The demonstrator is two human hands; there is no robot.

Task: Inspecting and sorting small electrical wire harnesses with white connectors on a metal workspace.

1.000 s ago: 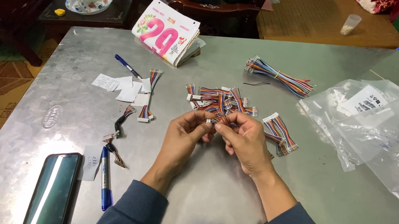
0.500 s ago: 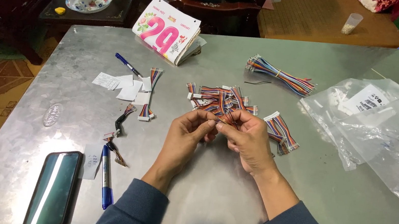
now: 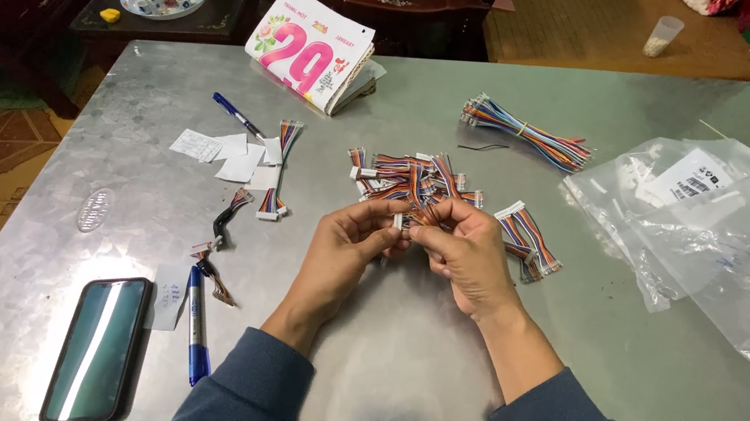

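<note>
Since the earlier frame my hands barely shifted. Left hand (image 3: 343,247) and right hand (image 3: 464,251) pinched one small cable (image 3: 415,216) between closed fingers, just in front of the pile (image 3: 413,179). I judged most of the pile remained unhandled; three cables (image 3: 274,168) lay left of it.

Bare hands (image 3: 418,250), long dark blue-grey sleeves (image 3: 244,396) to the wrists.

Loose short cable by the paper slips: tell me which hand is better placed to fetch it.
Left, probably. The left hand is on the same side as that short cable; the right hand would have to cross over. Both now pinch a small cable piece.
</note>
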